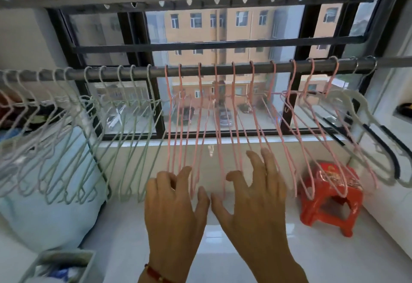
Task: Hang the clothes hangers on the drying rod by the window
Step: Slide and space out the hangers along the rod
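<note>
Fingers (270,162) of both hands among pink hangers (219,126) on rod (223,69)

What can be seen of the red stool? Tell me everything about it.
The red stool is a small, glossy, moulded stool that looks like plastic. Its top carries a shiny printed pattern in red and pale tones, too blurred to read. Splayed legs with arched cut-outs between them are visible. It stands upright on the white tiled ledge below the window, toward the right, close to the white wall. The lower ends of the pink hangers on the rod hang in front of it in this view; whether they touch it cannot be told.
</note>
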`<state>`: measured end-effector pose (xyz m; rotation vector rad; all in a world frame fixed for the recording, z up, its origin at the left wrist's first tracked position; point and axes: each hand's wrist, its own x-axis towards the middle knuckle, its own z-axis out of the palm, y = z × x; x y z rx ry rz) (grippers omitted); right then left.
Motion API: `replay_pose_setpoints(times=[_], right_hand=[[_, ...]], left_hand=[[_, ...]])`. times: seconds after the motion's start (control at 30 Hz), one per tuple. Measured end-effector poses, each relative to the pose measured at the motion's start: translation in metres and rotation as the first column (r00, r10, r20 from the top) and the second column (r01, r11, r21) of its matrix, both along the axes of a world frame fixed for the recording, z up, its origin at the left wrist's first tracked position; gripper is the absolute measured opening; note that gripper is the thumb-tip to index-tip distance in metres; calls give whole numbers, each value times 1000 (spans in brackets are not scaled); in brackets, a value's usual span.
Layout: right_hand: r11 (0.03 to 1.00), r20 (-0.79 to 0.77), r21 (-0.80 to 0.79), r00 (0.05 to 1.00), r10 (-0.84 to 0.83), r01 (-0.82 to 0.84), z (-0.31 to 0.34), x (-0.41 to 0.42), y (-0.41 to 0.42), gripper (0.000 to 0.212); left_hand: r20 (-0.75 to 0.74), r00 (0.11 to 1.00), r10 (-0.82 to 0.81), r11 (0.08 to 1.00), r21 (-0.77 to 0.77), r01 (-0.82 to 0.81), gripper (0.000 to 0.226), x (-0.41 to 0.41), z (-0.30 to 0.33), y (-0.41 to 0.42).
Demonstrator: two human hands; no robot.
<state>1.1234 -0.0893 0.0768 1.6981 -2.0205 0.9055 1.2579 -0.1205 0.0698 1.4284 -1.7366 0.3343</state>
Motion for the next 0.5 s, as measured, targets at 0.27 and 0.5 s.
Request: replay_pose_setpoints(times=[0.27,0.5], right_hand=[[995,-37,-47,995,-89,87,-9,16,-6,23],[989,-56,-83,990,-128,123,-16,21,-11,40]], left_hand=[[76,997,-12,999,41,9,30,7,0,-18],[77,995,-66,997,48,63,22,4,-6,-19]])
